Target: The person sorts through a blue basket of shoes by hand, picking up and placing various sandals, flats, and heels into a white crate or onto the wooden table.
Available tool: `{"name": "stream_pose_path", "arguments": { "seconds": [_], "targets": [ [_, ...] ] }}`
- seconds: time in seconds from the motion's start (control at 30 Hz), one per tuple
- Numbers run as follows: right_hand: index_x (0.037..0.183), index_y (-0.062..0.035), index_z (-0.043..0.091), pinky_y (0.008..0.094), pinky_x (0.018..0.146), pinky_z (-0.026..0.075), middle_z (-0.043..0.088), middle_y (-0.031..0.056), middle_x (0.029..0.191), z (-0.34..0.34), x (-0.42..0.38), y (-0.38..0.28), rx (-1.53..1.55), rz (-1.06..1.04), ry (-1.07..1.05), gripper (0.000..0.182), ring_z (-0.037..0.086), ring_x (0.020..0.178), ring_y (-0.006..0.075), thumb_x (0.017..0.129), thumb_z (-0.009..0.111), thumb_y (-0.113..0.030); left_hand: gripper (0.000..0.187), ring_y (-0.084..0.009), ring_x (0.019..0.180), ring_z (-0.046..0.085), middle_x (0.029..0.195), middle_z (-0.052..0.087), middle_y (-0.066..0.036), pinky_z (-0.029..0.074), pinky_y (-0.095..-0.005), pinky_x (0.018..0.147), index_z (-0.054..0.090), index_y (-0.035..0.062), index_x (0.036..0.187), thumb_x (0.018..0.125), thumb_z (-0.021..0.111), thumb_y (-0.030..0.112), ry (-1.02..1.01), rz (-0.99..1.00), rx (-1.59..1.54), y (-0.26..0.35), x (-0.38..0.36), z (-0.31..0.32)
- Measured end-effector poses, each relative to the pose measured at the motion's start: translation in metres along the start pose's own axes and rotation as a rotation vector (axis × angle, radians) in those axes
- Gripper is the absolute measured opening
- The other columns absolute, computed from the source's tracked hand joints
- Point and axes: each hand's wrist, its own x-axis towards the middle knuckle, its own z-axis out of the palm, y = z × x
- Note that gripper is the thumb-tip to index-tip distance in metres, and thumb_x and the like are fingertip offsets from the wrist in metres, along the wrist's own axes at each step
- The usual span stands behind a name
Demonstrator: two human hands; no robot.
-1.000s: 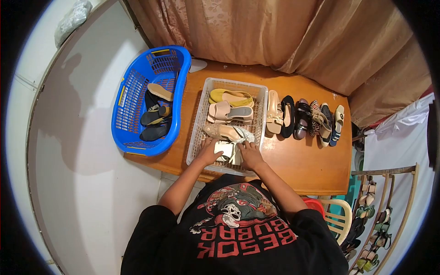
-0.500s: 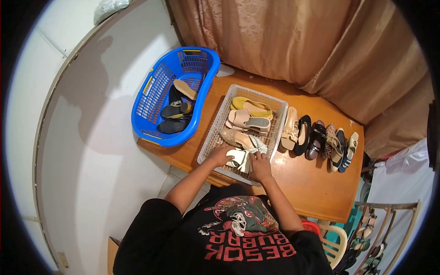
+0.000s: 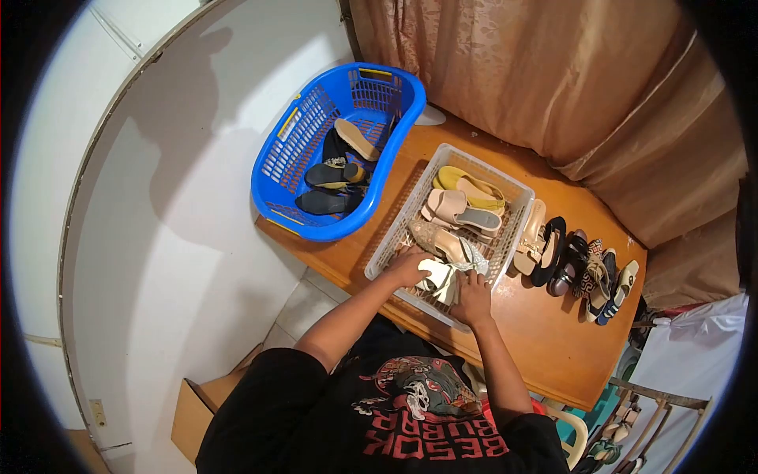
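A clear plastic basket (image 3: 515,186) on the wooden table holds yellow flats (image 3: 466,186), pink-beige sandals (image 3: 466,212), lacy beige shoes (image 3: 442,241) and, nearest my body, white sandals (image 3: 437,276). My left hand (image 3: 408,266) has its fingers closed on the left end of the white sandals. At their right end is my right hand (image 3: 474,296), its fingers bent down by the straps and the lacy pair; the fingertips are partly hidden, so its hold is unclear.
A blue basket (image 3: 268,186) with dark shoes stands at the table's left end. Right of the clear basket, a row of shoes (image 3: 564,265) lies on the table (image 3: 537,340). Beyond are a brown curtain (image 3: 505,71), a chair and a shoe rack; a cardboard box (image 3: 189,419) is lower left.
The view has shifted, so the table and baskets appear further right. Both hands remain at the white sandals, which look slightly turned.
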Motion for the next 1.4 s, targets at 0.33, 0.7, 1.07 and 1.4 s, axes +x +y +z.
{"name": "stream_pose_path", "arguments": {
  "seconds": [0.33, 0.7, 1.07, 1.4],
  "targets": [
    [0.145, -0.0067, 0.039, 0.05, 0.11, 0.033, 0.038, 0.0214, 0.14, -0.035, 0.003, -0.02, 0.37, 0.117, 0.104, 0.092, 0.036, 0.13, 0.0433, 0.062, 0.08, -0.008, 0.058, -0.0331, 0.14, 0.038, 0.149, 0.042, -0.019, 0.032, -0.0407, 0.115, 0.043, 0.0069, 0.145, 0.092, 0.063, 0.014, -0.019, 0.347, -0.307, 0.023, -0.032, -0.039],
    [0.124, -0.0034, 0.055, 0.0451, 0.109, 0.036, 0.055, 0.0202, 0.126, -0.072, 0.089, -0.104, 0.72, -0.041, 0.419, 0.051, 0.048, 0.123, 0.04, 0.075, 0.066, -0.001, 0.039, -0.0234, 0.121, 0.06, 0.128, 0.062, -0.015, 0.046, -0.0372, 0.104, 0.048, -0.0005, 0.137, 0.099, 0.051, 0.005, 0.056, 0.433, -1.091, -0.036, -0.066, -0.203],
    [0.124, -0.0051, 0.056, 0.0255, 0.081, 0.049, 0.061, 0.0059, 0.109, -0.084, 0.199, -0.202, 1.428, -0.122, 0.27, 0.037, 0.059, 0.094, 0.0123, 0.089, 0.06, 0.005, 0.038, -0.0201, 0.116, 0.059, 0.125, 0.063, -0.013, 0.045, -0.0309, 0.099, 0.054, 0.0044, 0.132, 0.096, 0.058, 0.014, 0.448, -0.217, -0.875, -0.19, -0.065, -0.287],
    [0.142, 0.0003, 0.035, 0.034, 0.088, 0.051, 0.054, 0.0163, 0.123, -0.07, 0.302, -0.219, 1.292, 0.038, 0.081, 0.068, 0.061, 0.102, 0.0229, 0.083, 0.069, -0.001, 0.07, -0.0347, 0.13, 0.046, 0.139, 0.049, -0.023, 0.038, -0.0399, 0.108, 0.04, 0.0013, 0.146, 0.089, 0.069, 0.031, 0.149, -0.318, -0.196, -0.214, 0.0, -0.283]
  ]
}}
